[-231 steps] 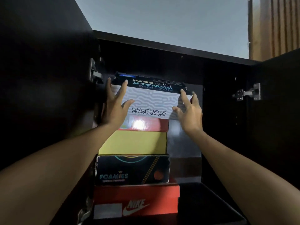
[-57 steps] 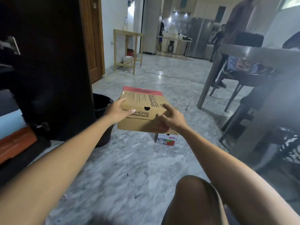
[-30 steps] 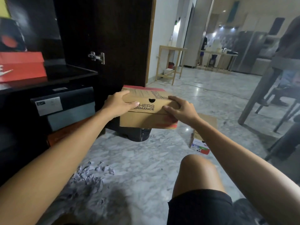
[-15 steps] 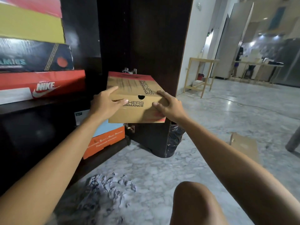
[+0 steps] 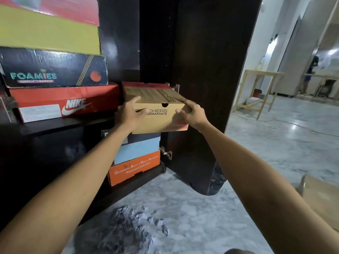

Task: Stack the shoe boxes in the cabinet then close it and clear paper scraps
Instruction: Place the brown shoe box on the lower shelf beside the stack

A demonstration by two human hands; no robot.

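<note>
Both hands hold a brown Skechers shoe box (image 5: 156,103) at the open front of the dark cabinet (image 5: 55,125), level with its middle shelf. My left hand (image 5: 129,114) grips the box's near left corner and my right hand (image 5: 191,113) grips its near right corner. Left of it on the shelf stands a stack: a red Nike box (image 5: 64,102) at the bottom, a black Foamies box (image 5: 53,70), a yellow box (image 5: 47,32) and a red box (image 5: 60,6) above. Grey paper scraps (image 5: 124,230) lie heaped on the floor near the cabinet.
Under the shelf sit a blue box (image 5: 137,149) on an orange box (image 5: 134,168). The open cabinet door (image 5: 211,70) stands just right of the held box, with a black bin (image 5: 217,181) behind it. A cardboard box (image 5: 321,197) lies on the marble floor at right. A wooden table (image 5: 256,88) stands farther back.
I have turned left and carried the brown box up from the floor area toward the cabinet; it now sits closer to the shelf beside the Nike box.
</note>
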